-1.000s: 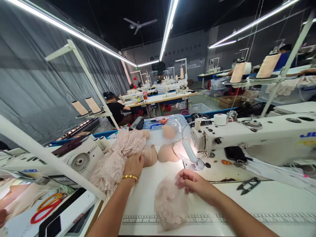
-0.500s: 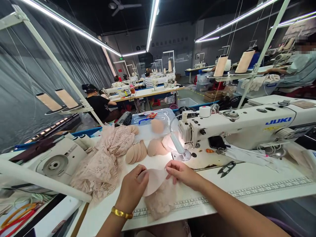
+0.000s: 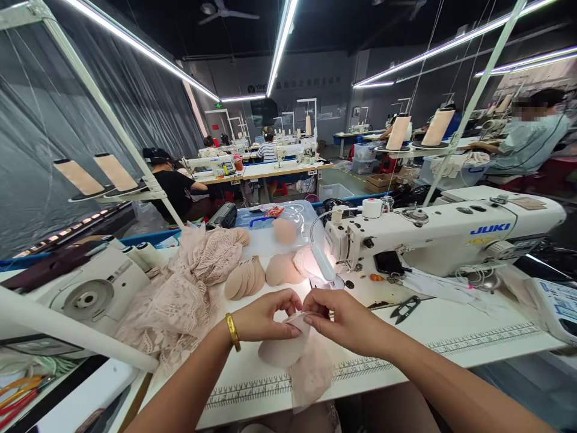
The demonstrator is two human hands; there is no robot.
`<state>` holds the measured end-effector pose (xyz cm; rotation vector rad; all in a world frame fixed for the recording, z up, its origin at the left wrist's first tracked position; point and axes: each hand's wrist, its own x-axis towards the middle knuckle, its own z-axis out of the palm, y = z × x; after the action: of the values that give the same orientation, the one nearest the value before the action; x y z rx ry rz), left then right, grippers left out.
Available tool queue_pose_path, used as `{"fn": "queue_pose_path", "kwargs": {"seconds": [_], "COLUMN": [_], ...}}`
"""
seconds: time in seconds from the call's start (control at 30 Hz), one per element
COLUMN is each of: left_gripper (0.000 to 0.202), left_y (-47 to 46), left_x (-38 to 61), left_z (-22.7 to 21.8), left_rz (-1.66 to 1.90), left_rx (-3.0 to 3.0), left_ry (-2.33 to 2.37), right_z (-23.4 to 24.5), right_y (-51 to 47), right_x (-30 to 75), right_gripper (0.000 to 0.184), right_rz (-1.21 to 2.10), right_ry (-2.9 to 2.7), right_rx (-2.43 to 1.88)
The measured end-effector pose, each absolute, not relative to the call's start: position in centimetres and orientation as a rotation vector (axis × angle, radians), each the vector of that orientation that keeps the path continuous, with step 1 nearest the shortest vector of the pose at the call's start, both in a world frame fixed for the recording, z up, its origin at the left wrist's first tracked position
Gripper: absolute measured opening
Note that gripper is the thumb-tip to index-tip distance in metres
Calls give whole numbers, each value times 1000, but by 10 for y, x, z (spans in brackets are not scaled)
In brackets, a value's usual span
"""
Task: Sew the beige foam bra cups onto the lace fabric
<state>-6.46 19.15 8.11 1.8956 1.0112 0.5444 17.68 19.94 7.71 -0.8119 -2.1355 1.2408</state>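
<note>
My left hand (image 3: pixel 267 316) pinches the top corner of a thin beige bra cup pad (image 3: pixel 282 352) between thumb and fingers. Right beside it, my right hand (image 3: pixel 340 319) is closed in a pinch at the same corner, where the pad meets a piece of pale lace fabric (image 3: pixel 313 373). The lace hangs down over the table's front edge. Just beyond my hands lies a fanned stack of beige cup pads (image 3: pixel 244 278), with another cup pad (image 3: pixel 282 269) to its right. My fingers partly hide the pinched spot.
A white sewing machine (image 3: pixel 424 231) stands to the right, its lamp lit. Thread snips (image 3: pixel 404 309) lie in front of it. Heaped lace (image 3: pixel 175 300) covers the left side. A clear plastic box (image 3: pixel 302 219) sits behind. A measuring tape (image 3: pixel 252 390) runs along the front edge.
My left hand has moved right and up from the pad's left side to its top corner, meeting my right hand. The pad and lace have shifted slightly right. The view has turned slightly right.
</note>
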Motion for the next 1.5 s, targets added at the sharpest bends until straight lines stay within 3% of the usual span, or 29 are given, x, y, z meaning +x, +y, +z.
{"fn": "queue_pose_path", "kwargs": {"seconds": [0.1,0.27,0.4,0.53,0.67,0.8,0.93,1.07,1.27,1.5], "left_gripper": [19,21,24,23,14,18,17,22,22,14], "left_y": [194,186,185,182,172,183,217,234,230,224], "left_x": [-70,-65,-67,-70,-55,-33,-17,-11,-12,-7], "left_z": [83,94,98,75,40,22,17,10,-2,-11], "left_rz": [567,784,1011,710,336,255,138,167,589,681], "left_rx": [1938,2266,2645,3122,3187,3229,3094,3030,2852,2695], "left_ry": [1069,1134,1167,1287,1231,1040,1216,1260,1143,1240], "right_z": [90,102,96,49,-3,-20,-24,-29,-23,-23], "right_y": [200,195,194,208,229,247,272,288,281,283], "right_x": [181,176,171,177,197,214,220,227,240,241], "right_gripper": [9,24,30,34,37,41,35,31,32,27], "right_rz": [884,239,-57,-60,26,-14,57,114,138,157], "right_ry": [-2229,-2281,-2177,-2228,-2556,-2762,-2717,-2587,-2619,-2637], "right_rx": [-845,-657,-548,-571,-538,-371,-397,-398,-488,-608]}}
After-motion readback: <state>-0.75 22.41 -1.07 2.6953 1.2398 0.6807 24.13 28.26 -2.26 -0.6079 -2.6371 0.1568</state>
